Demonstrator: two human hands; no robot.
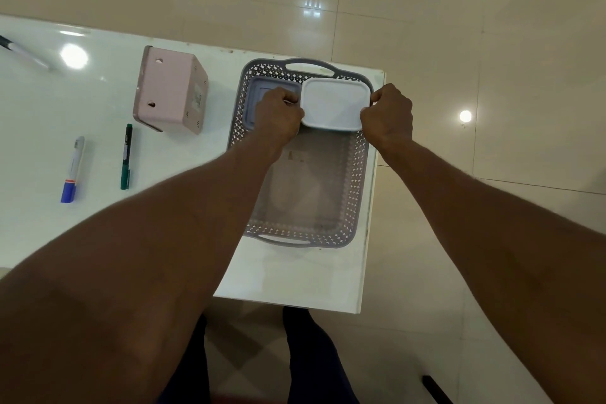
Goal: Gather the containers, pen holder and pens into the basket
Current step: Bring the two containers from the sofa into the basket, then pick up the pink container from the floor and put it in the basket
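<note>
A glossy white desk stands on a beige tiled floor. Ceiling lights glare on both. The desk's right edge shows a raised white rim.

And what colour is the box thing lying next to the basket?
Pale pink. The pen holder lies on its side left of the basket, clearest in the head view.

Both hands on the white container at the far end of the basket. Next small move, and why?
Probably let go with both hands: the white container, gripped by the left hand and right hand, looks seated in the grey basket beside the blue-grey container. The pink pen holder and pens remain on the table.
</note>
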